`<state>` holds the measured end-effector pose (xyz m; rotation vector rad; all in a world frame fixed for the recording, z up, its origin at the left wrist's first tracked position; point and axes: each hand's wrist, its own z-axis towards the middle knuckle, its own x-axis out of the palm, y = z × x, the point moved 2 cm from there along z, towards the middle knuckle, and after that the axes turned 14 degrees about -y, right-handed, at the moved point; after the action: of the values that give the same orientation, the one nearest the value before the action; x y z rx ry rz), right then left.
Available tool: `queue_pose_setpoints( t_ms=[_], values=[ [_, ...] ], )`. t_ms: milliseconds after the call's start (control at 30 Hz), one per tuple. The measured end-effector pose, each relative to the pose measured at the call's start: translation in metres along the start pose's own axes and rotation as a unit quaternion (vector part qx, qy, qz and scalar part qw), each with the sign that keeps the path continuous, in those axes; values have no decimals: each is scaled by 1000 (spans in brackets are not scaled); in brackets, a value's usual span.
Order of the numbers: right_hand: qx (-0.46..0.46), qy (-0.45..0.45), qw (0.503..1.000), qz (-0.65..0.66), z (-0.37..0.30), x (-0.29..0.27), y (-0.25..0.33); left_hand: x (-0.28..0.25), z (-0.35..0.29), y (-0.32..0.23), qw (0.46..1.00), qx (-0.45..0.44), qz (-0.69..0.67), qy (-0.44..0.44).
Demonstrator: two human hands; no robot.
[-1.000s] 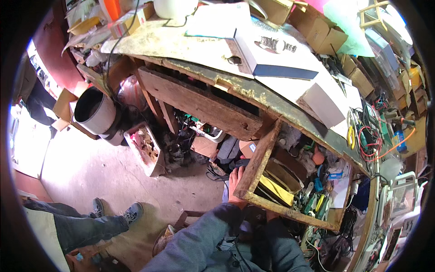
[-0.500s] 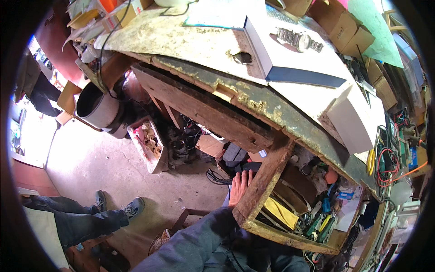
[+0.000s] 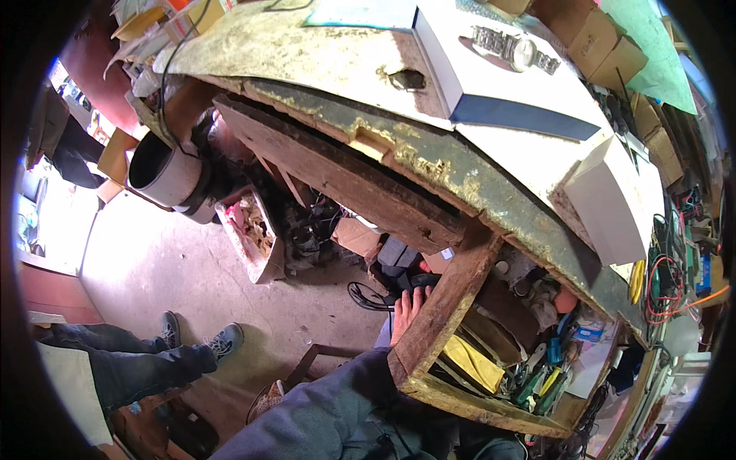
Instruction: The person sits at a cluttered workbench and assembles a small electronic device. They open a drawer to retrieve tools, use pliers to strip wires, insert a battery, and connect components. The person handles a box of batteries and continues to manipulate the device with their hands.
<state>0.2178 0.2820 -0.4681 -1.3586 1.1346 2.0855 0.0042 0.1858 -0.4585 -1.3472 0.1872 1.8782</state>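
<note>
The fingers [image 3: 410, 299] of the left hand [image 3: 405, 316] lie stretched out flat along the outer left side of an open wooden drawer [image 3: 441, 314], pressed against the board rather than curled round it; whether the thumb hooks over the board's edge cannot be told. The grey sleeve [image 3: 330, 406] of that arm comes up from the lower edge of the view. The right hand is not to be seen. The drawer is pulled well out from under the front edge of the worktop [image 3: 322, 46], near its right end, and is crowded with small tools, among them a yellow cloth or pouch [image 3: 471, 364] and green-handled tools [image 3: 537, 383]. On the worktop, toward its right side, a flat white box with a dark blue edge [image 3: 498, 84] carries a metal wristwatch [image 3: 514, 50], and a smaller white box [image 3: 609, 199] stands just beside the right corner. Beneath the worktop's left end stands a dark round bucket [image 3: 161, 169], with a tray of scraps [image 3: 249, 234] next to it on the concrete floor [image 3: 153, 268]. At the lower left are another person's legs and shoes [image 3: 195, 345].
</note>
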Motion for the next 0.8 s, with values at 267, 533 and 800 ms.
queue_pose_setpoints(
  t_ms=[267, 533, 800],
  values=[
    [-7, 11, 1000, 3, 5, -1, 0, 16, -3, 6, 998, -10, 52, -22],
    [-17, 22, 1000, 5, 9, -3, 0, 43, -16, 7, 981, 32, 147, -126],
    [-52, 37, 998, 10, 14, -11, 11, 49, -17, 1, 979, 12, 167, -113]
  ],
)
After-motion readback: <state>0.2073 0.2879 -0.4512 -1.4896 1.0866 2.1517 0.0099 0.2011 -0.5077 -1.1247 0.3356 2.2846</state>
